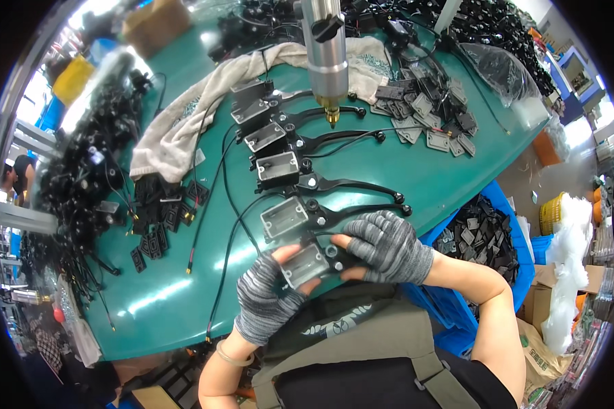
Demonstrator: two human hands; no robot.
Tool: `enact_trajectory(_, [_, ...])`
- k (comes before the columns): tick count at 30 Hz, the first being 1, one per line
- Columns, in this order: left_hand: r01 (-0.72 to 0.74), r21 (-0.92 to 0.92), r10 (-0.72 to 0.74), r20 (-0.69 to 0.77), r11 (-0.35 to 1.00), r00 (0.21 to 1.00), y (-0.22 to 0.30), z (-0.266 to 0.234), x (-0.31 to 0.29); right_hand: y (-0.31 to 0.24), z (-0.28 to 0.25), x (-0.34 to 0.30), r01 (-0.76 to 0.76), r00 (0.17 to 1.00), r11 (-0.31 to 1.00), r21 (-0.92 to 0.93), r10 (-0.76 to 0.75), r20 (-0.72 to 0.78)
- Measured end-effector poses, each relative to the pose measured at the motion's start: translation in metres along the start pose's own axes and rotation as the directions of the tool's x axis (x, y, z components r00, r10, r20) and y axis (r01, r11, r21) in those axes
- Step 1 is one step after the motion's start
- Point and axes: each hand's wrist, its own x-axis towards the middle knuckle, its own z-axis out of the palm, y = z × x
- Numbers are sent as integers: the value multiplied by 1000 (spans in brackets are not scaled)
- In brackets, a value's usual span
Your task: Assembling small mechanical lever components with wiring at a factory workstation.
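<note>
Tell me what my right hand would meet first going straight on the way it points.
Your right hand points left, so likely the open-topped box in your left hand comes first; exact depth and contact are unclear.

The tabletop (164, 317) looks smooth and glossy; the towel (177, 133) near its far edge, rough matt cloth; the fingerless gloves (394, 249), knitted; the held brake-fluid reservoir (303, 266), dull metal.

From your head, the left fisheye camera looks down, close above your hands (392, 249) and the green tabletop (177, 320).
</note>
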Motion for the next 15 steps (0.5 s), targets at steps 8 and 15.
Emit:
enact_trajectory(8, [-129,46,130,-12,991,991,-6,0,-3,23,-14,21,-98,978,991,88,112,-175])
enact_trajectory(15, [-95,5,95,-92,995,991,-14,2,9,10,-17,33,29,996,917,397,-58,60])
